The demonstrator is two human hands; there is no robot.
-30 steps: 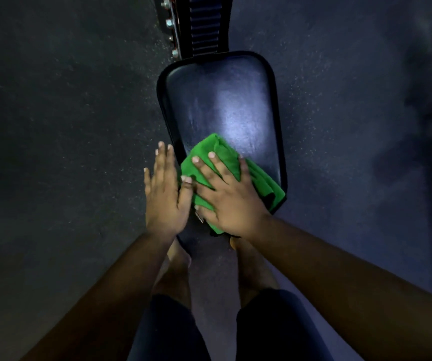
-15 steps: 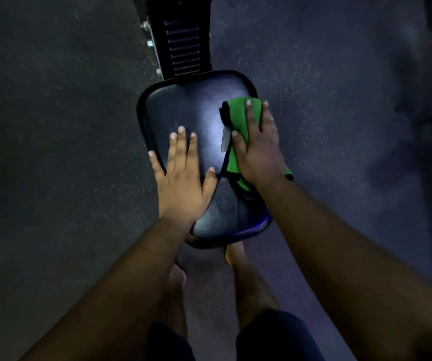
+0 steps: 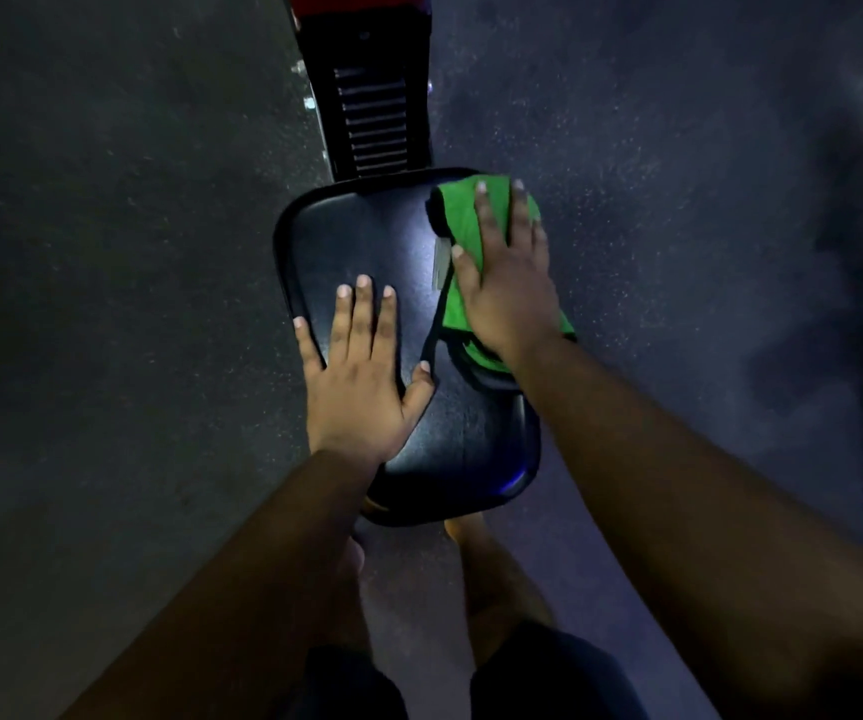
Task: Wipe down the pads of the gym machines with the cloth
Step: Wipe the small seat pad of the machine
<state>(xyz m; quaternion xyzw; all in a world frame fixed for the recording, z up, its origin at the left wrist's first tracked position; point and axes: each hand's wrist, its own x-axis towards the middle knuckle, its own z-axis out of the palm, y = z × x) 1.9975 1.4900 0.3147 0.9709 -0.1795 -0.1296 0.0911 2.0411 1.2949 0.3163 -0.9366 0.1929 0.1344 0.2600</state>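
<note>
Since 1 s ago the right hand (image 3: 509, 283) has swept the green cloth (image 3: 458, 220) from the near end of the pad (image 3: 471, 433) up to its far right corner, and the left hand (image 3: 361, 376) has shifted from the pad's left rim onto its top; vs 0.5 s ago little has changed. Nearest the camera, both forearms reach fwd over bare legs and feet, partly hidden under the arms and the pad's near edge. Next, the left hand lies flat, fingers spread, palm down on the near-left part of the pad; nothing in its grip, prob. just bracing the pad so it doesn't rock during the stroke. Beyond it, the right hand presses flat on the cloth, fingers extended, pinning rather than clutching it, which likely keeps max fabric in contact w/ the vinyl. Cloth sits at the pad's far right corner, trailing back along the right edge, part hidden under the palm. A small pale tag shows at the cloth's left side; can't tell what it is. Farthest, the machine's dark ribbed frame (image 3: 374, 122) runs off the top edge, cut off; a reddish part above it is too dim to identify. Floor (image 3: 107, 252) all round is dark and speckled.
</note>
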